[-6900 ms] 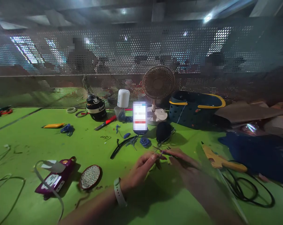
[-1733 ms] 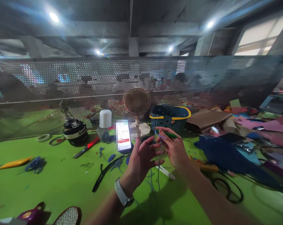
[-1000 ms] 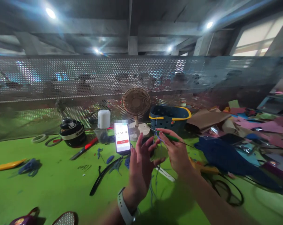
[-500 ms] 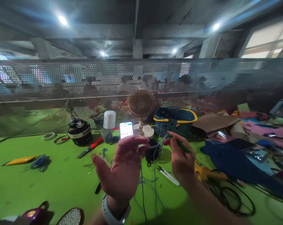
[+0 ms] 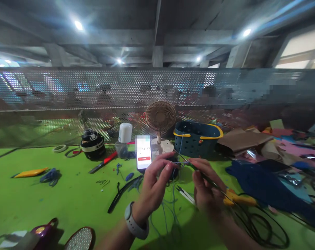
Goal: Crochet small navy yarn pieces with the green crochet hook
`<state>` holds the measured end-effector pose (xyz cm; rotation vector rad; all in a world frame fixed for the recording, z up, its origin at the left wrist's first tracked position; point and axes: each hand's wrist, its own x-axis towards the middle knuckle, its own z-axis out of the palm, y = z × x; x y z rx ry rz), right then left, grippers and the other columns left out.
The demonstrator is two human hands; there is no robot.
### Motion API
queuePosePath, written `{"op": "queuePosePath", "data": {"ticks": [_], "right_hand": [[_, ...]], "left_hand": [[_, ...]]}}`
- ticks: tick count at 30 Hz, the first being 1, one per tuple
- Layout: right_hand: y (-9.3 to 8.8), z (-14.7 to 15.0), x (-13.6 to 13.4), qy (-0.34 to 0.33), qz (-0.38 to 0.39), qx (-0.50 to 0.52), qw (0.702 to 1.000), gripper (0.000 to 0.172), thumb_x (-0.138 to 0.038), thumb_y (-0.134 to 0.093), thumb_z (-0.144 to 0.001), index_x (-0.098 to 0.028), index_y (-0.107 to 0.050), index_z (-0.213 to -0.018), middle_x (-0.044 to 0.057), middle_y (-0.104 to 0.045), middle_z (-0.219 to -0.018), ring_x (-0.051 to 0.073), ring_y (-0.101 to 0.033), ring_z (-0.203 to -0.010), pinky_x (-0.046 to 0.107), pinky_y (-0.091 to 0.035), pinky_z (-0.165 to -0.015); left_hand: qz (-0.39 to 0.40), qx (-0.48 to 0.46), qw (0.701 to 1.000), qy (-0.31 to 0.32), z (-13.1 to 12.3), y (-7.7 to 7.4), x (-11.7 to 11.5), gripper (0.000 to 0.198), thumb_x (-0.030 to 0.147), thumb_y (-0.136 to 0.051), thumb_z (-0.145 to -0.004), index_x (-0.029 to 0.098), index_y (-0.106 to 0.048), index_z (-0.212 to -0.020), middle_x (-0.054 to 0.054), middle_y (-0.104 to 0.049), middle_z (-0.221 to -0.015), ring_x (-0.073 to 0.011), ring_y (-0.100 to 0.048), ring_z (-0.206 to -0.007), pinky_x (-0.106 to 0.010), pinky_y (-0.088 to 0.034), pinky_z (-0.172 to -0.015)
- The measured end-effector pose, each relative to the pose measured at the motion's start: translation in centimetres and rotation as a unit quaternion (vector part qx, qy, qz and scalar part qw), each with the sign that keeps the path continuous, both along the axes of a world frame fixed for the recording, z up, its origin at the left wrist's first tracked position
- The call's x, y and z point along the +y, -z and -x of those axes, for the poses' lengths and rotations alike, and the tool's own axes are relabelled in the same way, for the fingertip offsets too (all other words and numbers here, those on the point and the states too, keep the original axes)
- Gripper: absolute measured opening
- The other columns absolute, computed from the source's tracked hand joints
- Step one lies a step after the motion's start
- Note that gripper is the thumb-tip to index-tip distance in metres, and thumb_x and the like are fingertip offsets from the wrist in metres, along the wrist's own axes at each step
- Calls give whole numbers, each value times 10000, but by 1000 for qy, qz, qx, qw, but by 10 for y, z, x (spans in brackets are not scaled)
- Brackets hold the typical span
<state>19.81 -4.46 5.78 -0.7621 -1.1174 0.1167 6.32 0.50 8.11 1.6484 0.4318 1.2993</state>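
In the head view, my left hand (image 5: 156,182) is closed in a pinch on blue yarn (image 5: 178,162), the thumb pressed near the fingertips. The yarn runs taut across to my right hand (image 5: 209,182). That hand is wrapped round a crochet hook with a green handle (image 5: 192,167); its thin metal tip points up and left. A small looped bit of yarn sits by the hook, too small to make out. Loose yarn strands (image 5: 165,217) hang down onto the green table. White thread snips (image 5: 184,194) lie just below, between the hands.
A lit phone (image 5: 144,160) stands behind my left hand, with a fan (image 5: 160,116) and a blue basket (image 5: 199,144) further back. Left are a red-handled knife (image 5: 102,163) and a black strap (image 5: 121,196). At right lie dark blue fabric (image 5: 261,180) and a yellow tool (image 5: 240,198).
My left hand was open with fingers spread; it has turned, moved toward my right hand and closed on the yarn. My right hand has lowered slightly, still holding the crochet hook.
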Motion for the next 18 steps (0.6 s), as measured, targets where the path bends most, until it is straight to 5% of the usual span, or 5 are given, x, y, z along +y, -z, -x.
{"op": "queuePosePath", "data": {"ticks": [7, 13, 18], "right_hand": [[5, -1, 0, -21, 49, -30, 998, 201, -272, -627, -900, -376, -751, -1019, 37, -702, -1005, 222, -633, -961, 362, -518, -818], [12, 3, 2, -28, 81, -50, 995, 204, -237, -651, -872, -355, -763, -995, 53, -714, -1020, 241, -644, -974, 401, -505, -872], [22, 4, 5, -25, 79, -116, 990, 254, -171, -629, -875, -322, -742, -1045, 62, -689, -1053, 234, -640, -994, 399, -514, -865]], "left_hand": [[-1, 31, 999, 8, 2, 5, 4, 253, 321, -545, -939, 252, -758, -1057, -79, -705, -1092, -259, -613, -1057, -375, -451, -939], [113, -6, 992, 60, 7, 14, 1, 233, 339, -612, -898, 230, -761, -1039, -82, -696, -1157, -260, -597, -1108, -367, -448, -967], [267, -82, 951, 134, 11, 22, -4, 296, 294, -728, -816, 231, -738, -1105, -82, -713, -1181, -236, -608, -1103, -340, -429, -963]]}}
